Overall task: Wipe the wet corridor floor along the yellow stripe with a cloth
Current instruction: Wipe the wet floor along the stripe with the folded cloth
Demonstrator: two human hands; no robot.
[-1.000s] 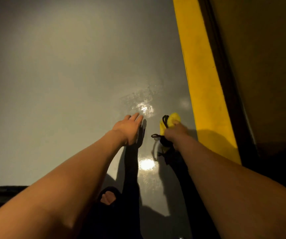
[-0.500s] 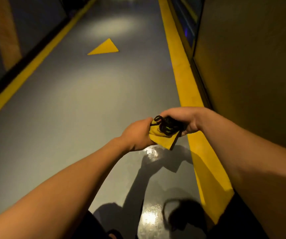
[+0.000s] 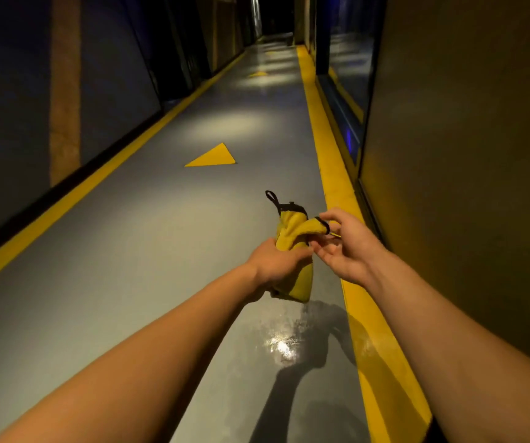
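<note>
The left hand is gripping the yellow cloth; right hand fingers are pinching its corner (refold flat, I'd judge, before wiping the wet patch).

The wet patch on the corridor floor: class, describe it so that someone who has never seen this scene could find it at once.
Start at the yellow stripe that runs along the right-hand wall. Follow it toward the camera until it passes below the two hands and the yellow cloth they hold. The wet patch lies on the grey floor just left of the stripe there, the only glossy, speckled spot with a bright glare.
</note>
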